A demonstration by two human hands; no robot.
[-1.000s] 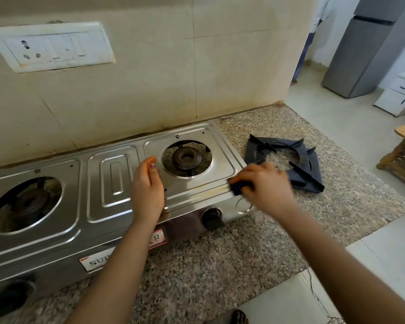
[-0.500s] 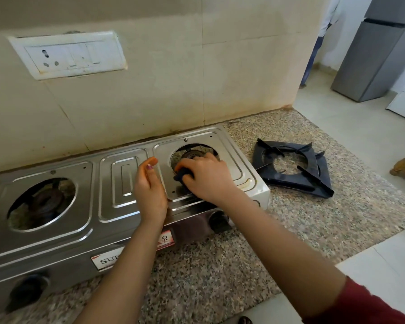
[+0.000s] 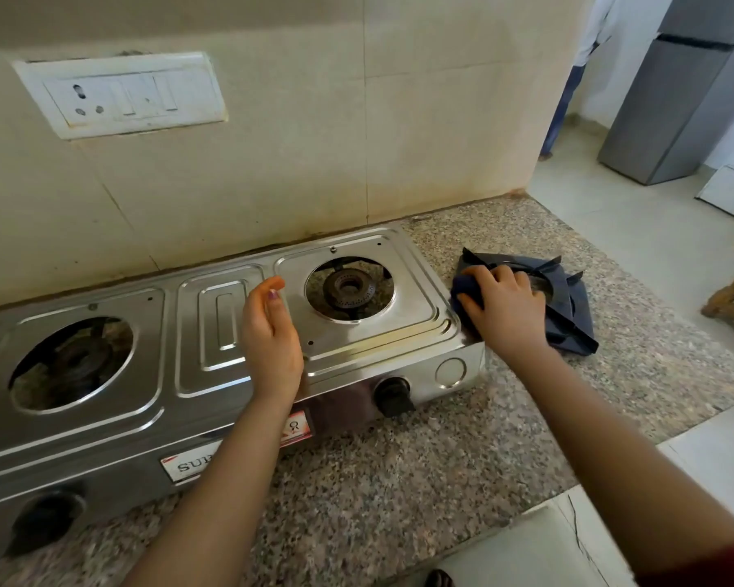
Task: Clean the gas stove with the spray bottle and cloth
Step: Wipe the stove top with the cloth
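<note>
Right hand point(image 3: 503, 311) grips the dark blue cloth point(image 3: 463, 288) against the gas stove's point(image 3: 212, 324) right edge. Left hand point(image 3: 272, 336) rests on the stove top, fingers relaxed, holding nothing.

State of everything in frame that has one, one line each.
Stove: top bare, pan supports off.
Right burner: uncovered, no flame.
Left burner: uncovered, no flame.
Pan supports: stacked on the counter, right of the stove.
Cloth: bunched, at the stove's right edge.
Right hand: grips the cloth.
Left hand: relaxed, holds nothing, at the stove top.
Right knob: setting unclear.
</note>
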